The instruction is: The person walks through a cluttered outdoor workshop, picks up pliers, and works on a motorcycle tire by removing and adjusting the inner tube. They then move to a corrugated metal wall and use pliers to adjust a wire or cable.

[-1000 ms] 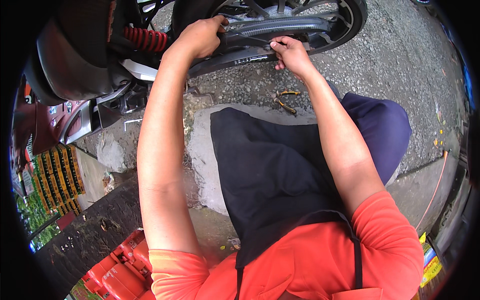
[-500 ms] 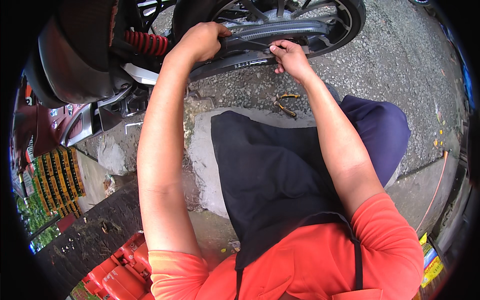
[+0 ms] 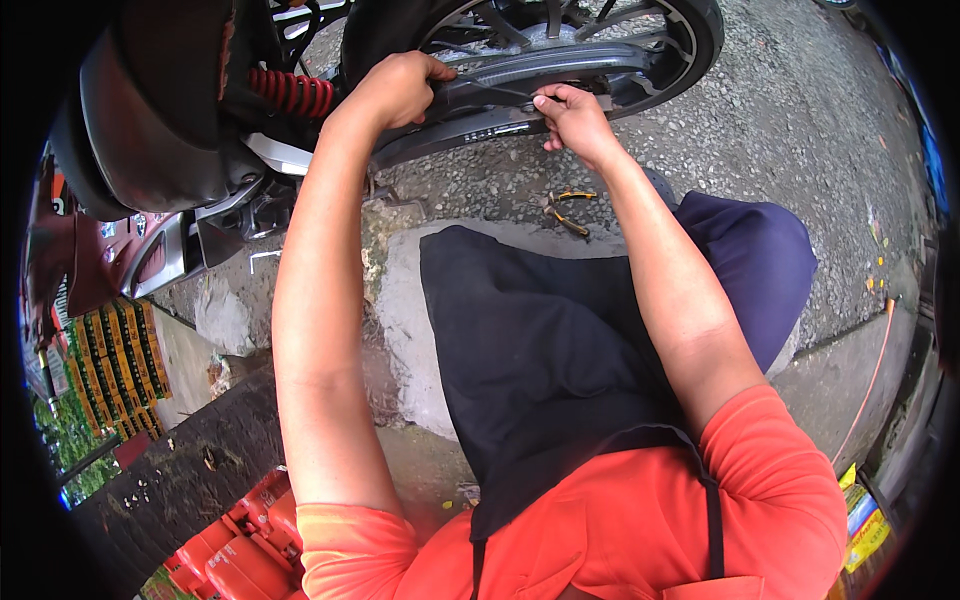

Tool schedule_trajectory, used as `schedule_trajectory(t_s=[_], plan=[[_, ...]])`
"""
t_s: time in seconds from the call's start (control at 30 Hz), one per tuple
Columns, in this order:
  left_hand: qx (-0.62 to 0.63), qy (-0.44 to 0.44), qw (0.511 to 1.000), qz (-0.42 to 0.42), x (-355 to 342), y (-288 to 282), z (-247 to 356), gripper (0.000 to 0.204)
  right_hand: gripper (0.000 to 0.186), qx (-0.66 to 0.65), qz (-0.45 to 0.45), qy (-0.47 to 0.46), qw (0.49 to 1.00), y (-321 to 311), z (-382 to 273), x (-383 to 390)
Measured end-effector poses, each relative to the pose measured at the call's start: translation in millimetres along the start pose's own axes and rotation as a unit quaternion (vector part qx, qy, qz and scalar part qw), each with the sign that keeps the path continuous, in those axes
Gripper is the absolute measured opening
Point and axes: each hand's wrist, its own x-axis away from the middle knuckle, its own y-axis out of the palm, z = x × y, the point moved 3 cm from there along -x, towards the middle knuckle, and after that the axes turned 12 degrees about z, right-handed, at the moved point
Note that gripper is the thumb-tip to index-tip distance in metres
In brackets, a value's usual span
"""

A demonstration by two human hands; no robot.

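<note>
The rear wheel [image 3: 690,45] of a motorcycle stands at the top, with a dark swingarm [image 3: 465,132] and a curved ribbed band [image 3: 560,62] along its near side. My left hand [image 3: 398,90] is closed at the left end of this band, its fingers curled and index finger reaching to the right. What it holds, if anything, is hidden. Between finger and thumb, my right hand [image 3: 577,122] pinches the end of a thin dark strip [image 3: 505,91]. This strip slants up leftward toward my left fingertips, across the face of the wheel side.
Pliers with yellow-black handles [image 3: 570,210] lie open on the gravel below my right hand. Left are a red shock spring [image 3: 292,92], dark bodywork [image 3: 160,110] and an L-shaped metal key [image 3: 265,256]. Red plastic containers [image 3: 245,565] stand lower left; a concrete slab [image 3: 400,270] is beneath me.
My right hand has shifted slightly left, and my left hand slightly down and left. The right pinch on the strip stays closed. The pliers lie as before.
</note>
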Motion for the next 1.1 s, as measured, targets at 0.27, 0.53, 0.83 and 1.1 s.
schedule_trajectory(t_s=[0.27, 0.53, 0.83, 1.1], plan=[[-0.006, 0.028, 0.999, 0.022, -0.6, 3.1, 3.1, 0.046, 0.020, -0.014, -0.009, -0.004, 1.000, -2.8, 1.6, -2.3], [-0.034, 0.052, 0.997, 0.036, 1.7, 2.8, 4.0, 0.039, 0.019, -0.006, -0.003, 0.001, 1.000, -0.4, -2.0, 1.4], [-0.049, 0.061, 0.996, 0.051, 3.4, 2.7, 9.8, 0.045, 0.019, -0.016, -0.015, -0.002, 1.000, -1.7, 5.8, -4.4], [-0.103, 0.087, 0.988, 0.073, 1.4, 4.4, 8.7, 0.040, 0.017, -0.023, -0.012, 0.007, 1.000, -1.2, 4.9, -2.5]])
